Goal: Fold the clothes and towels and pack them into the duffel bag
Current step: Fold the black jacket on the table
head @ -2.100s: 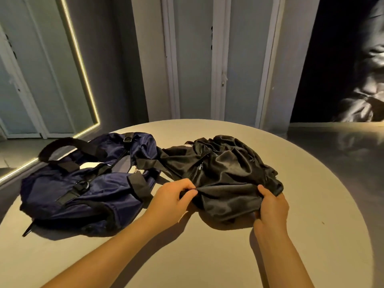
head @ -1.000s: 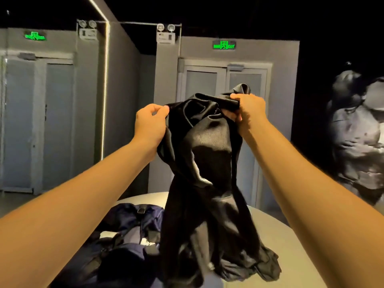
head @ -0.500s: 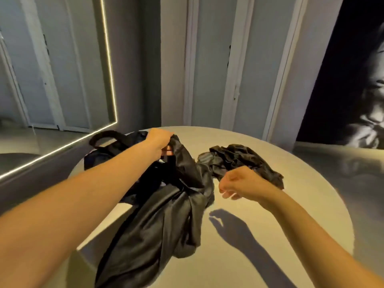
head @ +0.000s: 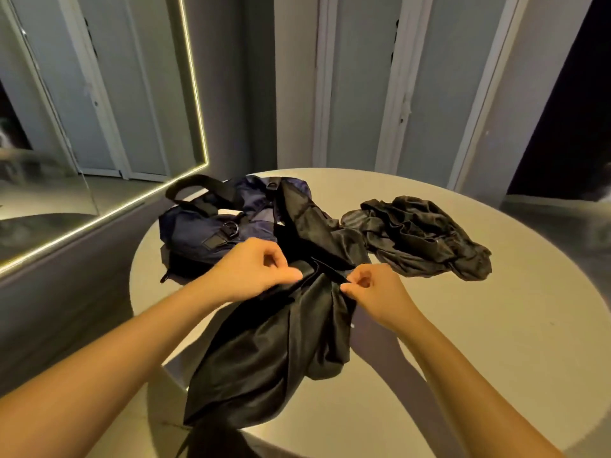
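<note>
Mid-frame, the left grip [head: 261, 272] and right grip [head: 373, 289], fingers curled, each pinch the top band of a black garment [head: 281, 352]. The garment trails from the navy duffel bag [head: 211, 226] at centre left down over the counter [head: 479, 358] edge at the bottom. The best way on, I judge, is to pull the band taut between both pinches. Then spread the slippery cloth flat on the counter, clear of the crumpled second garment [head: 420, 239] at right, before folding. The bag's small patch [head: 211, 242] shows no legible writing.
</note>
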Demonstrator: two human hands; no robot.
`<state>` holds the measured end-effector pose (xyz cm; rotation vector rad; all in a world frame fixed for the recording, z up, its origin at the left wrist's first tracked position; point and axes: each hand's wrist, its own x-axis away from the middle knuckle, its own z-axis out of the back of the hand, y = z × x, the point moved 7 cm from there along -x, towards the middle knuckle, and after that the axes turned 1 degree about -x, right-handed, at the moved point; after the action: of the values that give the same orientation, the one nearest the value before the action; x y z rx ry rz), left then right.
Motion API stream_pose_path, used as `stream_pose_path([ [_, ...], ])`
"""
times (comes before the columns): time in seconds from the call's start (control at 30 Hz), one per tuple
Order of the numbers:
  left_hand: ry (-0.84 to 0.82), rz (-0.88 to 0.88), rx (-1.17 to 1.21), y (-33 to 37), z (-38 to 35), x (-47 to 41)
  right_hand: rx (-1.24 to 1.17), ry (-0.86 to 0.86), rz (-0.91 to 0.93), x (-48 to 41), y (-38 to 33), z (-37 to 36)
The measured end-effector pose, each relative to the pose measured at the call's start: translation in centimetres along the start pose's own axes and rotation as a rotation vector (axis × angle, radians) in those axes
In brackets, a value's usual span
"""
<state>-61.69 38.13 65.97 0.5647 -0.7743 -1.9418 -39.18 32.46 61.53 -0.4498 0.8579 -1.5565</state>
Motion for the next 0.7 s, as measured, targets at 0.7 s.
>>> stream_pose_path([
  [0.7,0.326,0.148,0.647,-0.3,5.2,-0.1,-0.528,0.191,-0.314,0.7,5.5,15.1],
])
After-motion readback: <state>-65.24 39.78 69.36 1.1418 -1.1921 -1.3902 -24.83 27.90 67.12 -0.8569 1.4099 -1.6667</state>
